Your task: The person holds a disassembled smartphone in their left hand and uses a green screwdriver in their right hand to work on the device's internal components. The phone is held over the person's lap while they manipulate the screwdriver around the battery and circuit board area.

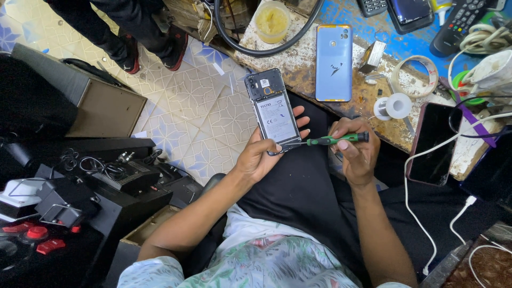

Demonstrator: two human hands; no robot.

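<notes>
My left hand [264, 154] holds an opened phone [273, 111] with its back cover off, so the battery and the board show. My right hand [356, 152] grips a small green-handled screwdriver [333, 140], whose tip meets the lower right corner of the phone. Both hands are over my lap, just in front of the workbench edge. The phone's blue back cover [334, 62] lies flat on the workbench [298, 64] beyond it.
On the bench are a tub of yellow paste [272, 21], a roll of tape [420, 76], a spool of solder wire [393, 105], a dark phone [434, 143] with white cables, and remotes. Another person's legs [130, 32] stand on the tiled floor. Black equipment fills the left.
</notes>
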